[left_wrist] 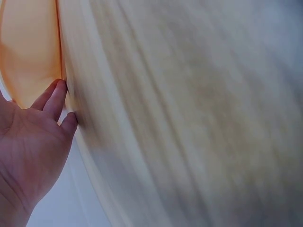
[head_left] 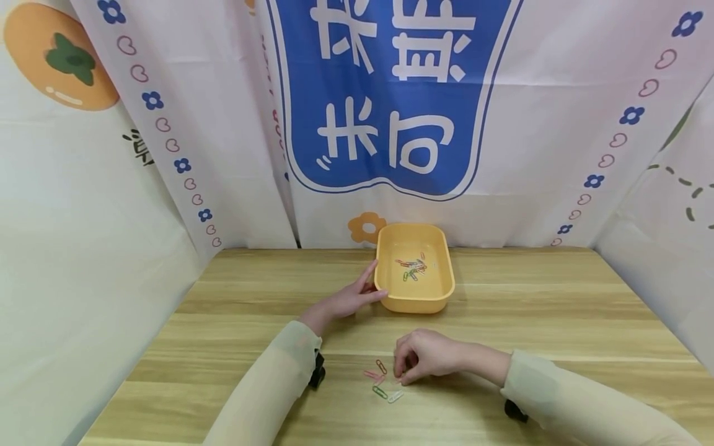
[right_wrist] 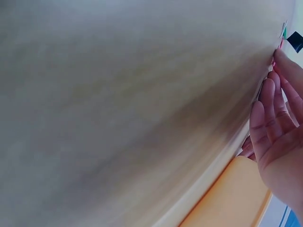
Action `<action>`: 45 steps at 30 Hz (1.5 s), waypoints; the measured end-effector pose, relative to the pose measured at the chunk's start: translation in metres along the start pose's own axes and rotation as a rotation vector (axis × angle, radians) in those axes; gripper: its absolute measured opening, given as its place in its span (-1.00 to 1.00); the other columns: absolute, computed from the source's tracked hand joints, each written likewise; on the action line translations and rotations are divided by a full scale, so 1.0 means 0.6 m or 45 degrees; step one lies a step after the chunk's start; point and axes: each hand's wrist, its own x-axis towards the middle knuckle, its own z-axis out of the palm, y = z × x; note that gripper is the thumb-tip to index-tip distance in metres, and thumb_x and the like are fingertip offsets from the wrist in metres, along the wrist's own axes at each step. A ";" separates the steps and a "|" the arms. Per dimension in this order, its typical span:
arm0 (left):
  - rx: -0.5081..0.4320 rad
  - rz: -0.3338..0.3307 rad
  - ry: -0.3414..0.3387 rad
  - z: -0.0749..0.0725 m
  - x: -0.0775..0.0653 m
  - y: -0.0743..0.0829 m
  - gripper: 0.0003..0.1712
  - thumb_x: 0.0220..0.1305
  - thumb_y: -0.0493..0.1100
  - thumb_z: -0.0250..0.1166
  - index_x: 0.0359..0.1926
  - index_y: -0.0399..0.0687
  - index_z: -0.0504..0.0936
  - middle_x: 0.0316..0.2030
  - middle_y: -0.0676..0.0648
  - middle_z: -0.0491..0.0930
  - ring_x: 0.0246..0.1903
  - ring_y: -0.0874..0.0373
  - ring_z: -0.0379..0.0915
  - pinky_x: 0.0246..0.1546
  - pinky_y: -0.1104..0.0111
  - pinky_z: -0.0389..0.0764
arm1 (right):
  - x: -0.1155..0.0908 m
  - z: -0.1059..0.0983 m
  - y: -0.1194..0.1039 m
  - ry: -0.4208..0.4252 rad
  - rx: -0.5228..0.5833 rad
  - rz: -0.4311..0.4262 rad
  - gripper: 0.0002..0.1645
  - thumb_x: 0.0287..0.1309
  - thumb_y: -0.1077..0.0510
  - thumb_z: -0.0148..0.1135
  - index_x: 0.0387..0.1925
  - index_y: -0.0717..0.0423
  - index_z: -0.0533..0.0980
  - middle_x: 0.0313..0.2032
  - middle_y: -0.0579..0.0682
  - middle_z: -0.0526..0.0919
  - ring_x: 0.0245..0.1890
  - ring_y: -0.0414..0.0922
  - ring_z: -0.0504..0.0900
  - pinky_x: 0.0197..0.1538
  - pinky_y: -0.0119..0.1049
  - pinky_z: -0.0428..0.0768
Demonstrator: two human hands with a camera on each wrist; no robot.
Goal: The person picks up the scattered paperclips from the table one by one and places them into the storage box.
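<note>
A yellow plastic basin (head_left: 414,305) stands at the table's far edge, with several coloured paper clips (head_left: 413,268) lying on its floor. My left hand (head_left: 352,298) touches the basin's left side and near corner, its fingers fairly straight. In the left wrist view, the left hand (left_wrist: 40,132) has its fingertips against the orange-looking wall. Nearer, my right hand (head_left: 425,356) pinches a pinkish paper clip (head_left: 398,381) at the tabletop; fingertips partly hide it. Just left of it lie several loose clips, including a green one (head_left: 380,392), a white one (head_left: 395,396) and a red one (head_left: 381,367).
The wood-grain table (head_left: 558,310) extends to both sides of the basin. Behind it hangs a white cloth with a blue printed panel (head_left: 390,93), close to the basin's far end. Dark straps with small blocks (head_left: 317,370) sit at both wrists.
</note>
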 end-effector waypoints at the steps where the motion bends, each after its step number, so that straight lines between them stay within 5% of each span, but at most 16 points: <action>1: 0.000 0.003 -0.002 0.000 0.001 0.000 0.00 0.41 0.08 0.16 0.52 0.40 -0.40 0.42 -0.22 0.14 0.39 -0.02 0.07 0.37 0.07 0.01 | 0.000 0.000 -0.001 0.001 -0.002 -0.001 -0.93 0.01 0.16 0.49 -0.46 -0.05 0.70 -0.43 -0.36 0.56 -0.48 -0.46 0.46 -0.36 -0.51 0.49; 19: -0.003 0.002 -0.012 -0.001 -0.003 0.001 0.00 0.42 0.05 0.16 0.52 0.42 -0.41 0.41 -0.24 0.15 0.38 -0.02 0.09 0.36 0.08 0.03 | 0.006 0.000 -0.005 -0.043 0.067 0.125 -0.84 -0.01 0.21 0.48 -0.51 -0.06 0.62 -0.47 -0.36 0.52 -0.51 -0.43 0.45 -0.39 -0.49 0.49; 26: 0.036 -0.014 0.001 -0.001 -0.001 -0.002 0.01 0.41 0.09 0.17 0.53 0.37 -0.40 0.40 -0.23 0.18 0.37 -0.02 0.10 0.36 0.08 0.05 | 0.003 -0.010 -0.015 -0.055 0.156 0.093 -0.85 0.05 0.21 0.46 -0.52 -0.01 0.61 -0.53 -0.35 0.56 -0.53 -0.43 0.47 -0.42 -0.49 0.51; 38: 0.051 -0.033 0.000 -0.002 0.000 -0.003 0.02 0.37 0.17 0.18 0.51 0.47 -0.40 0.41 -0.20 0.16 0.38 0.03 0.09 0.36 0.12 0.05 | -0.021 -0.054 -0.028 0.065 0.146 -0.040 -0.92 0.14 0.19 0.39 -0.45 0.01 0.64 -0.47 -0.24 0.67 -0.46 -0.39 0.54 -0.37 -0.40 0.56; 45: 0.048 -0.041 0.006 -0.001 -0.001 -0.002 0.00 0.38 0.15 0.17 0.50 0.51 -0.40 0.42 -0.20 0.16 0.38 0.01 0.08 0.36 0.10 0.04 | -0.043 -0.084 -0.038 0.156 0.122 0.021 -0.89 0.15 0.20 0.38 -0.46 -0.05 0.63 -0.48 -0.32 0.62 -0.45 -0.36 0.52 -0.40 -0.36 0.52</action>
